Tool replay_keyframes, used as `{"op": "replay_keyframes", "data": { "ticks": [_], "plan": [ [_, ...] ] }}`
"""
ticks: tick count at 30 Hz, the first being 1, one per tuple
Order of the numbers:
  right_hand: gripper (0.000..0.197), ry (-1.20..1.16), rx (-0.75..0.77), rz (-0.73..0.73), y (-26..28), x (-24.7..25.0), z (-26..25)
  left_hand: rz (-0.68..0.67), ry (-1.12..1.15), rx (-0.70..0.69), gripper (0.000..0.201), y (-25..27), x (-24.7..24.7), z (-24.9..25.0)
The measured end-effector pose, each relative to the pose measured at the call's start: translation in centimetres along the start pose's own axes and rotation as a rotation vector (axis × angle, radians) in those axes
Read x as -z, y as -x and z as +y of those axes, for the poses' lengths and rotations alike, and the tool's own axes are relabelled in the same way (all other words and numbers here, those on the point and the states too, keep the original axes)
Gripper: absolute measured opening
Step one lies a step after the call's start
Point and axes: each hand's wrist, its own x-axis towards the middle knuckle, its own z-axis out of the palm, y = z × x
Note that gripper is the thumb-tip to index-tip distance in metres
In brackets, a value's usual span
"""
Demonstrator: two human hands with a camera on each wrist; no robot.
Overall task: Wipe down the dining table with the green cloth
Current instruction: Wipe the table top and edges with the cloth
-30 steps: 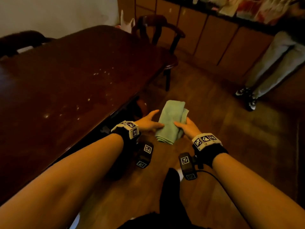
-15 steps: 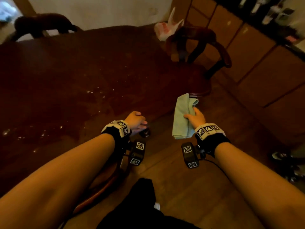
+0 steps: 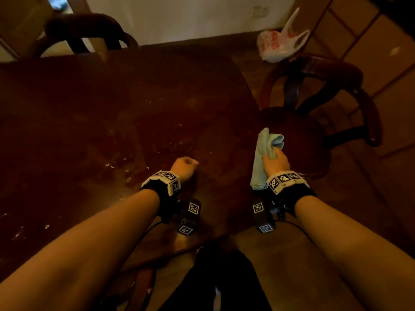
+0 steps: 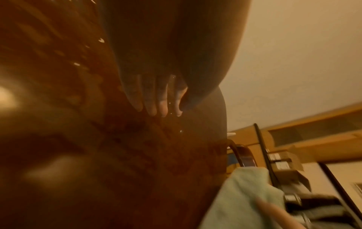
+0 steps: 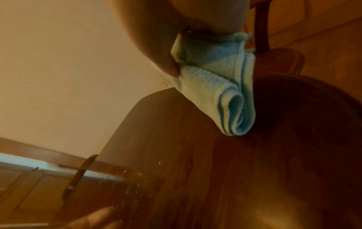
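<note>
The dark wooden dining table [image 3: 94,122] fills the left and middle of the head view, with small pale specks [image 3: 125,158] scattered on it. My right hand [image 3: 275,161] grips the folded green cloth [image 3: 261,158] over the table's right edge; the cloth [image 5: 215,77] hangs folded and doubled below the palm, above the table [image 5: 215,170]. My left hand [image 3: 184,168] hovers just over the table near the specks and holds nothing. Its fingers [image 4: 154,99] point down, relaxed, close to the wood. The cloth [image 4: 245,193] shows at the lower right of the left wrist view.
A dark wooden armchair [image 3: 314,97] stands against the table's right side, with a white plastic bag [image 3: 280,41] on the floor behind it. Another chair [image 3: 85,32] is at the far end. Wooden cabinets [image 3: 381,52] line the right wall.
A second ago both hands held the cloth over the floor. The left hand has let go, and both hands have moved up and left over the table, the right one carrying the cloth.
</note>
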Motion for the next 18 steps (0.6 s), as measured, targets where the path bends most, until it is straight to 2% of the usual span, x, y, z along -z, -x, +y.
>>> {"op": "replay_keyframes", "data": {
  "ticks": [3,6,11,14,18],
  "plan": [
    [0.032,-0.01,0.12,-0.022,-3.1,-2.0,-0.6,0.036,0.039,0.038,0.023,-2.7,-0.1,1.6],
    [0.033,0.11,0.249,-0.096,-5.8,-4.2,-0.4,0.112,0.077,0.062,0.024,-5.4,0.0,2.9],
    [0.078,0.623,0.42,-0.353,-7.4,-7.3,0.7,0.235,0.069,0.086,0.027,-8.1,0.2,4.0],
    [0.08,0.681,0.436,-0.391,-8.5,-8.4,0.0,0.235,-0.046,0.059,0.032,-9.5,0.3,3.9],
    [0.082,0.667,0.395,-0.348,-12.2,-9.1,-2.2,0.245,-0.209,0.045,0.048,-11.5,0.4,3.9]
  ]
}}
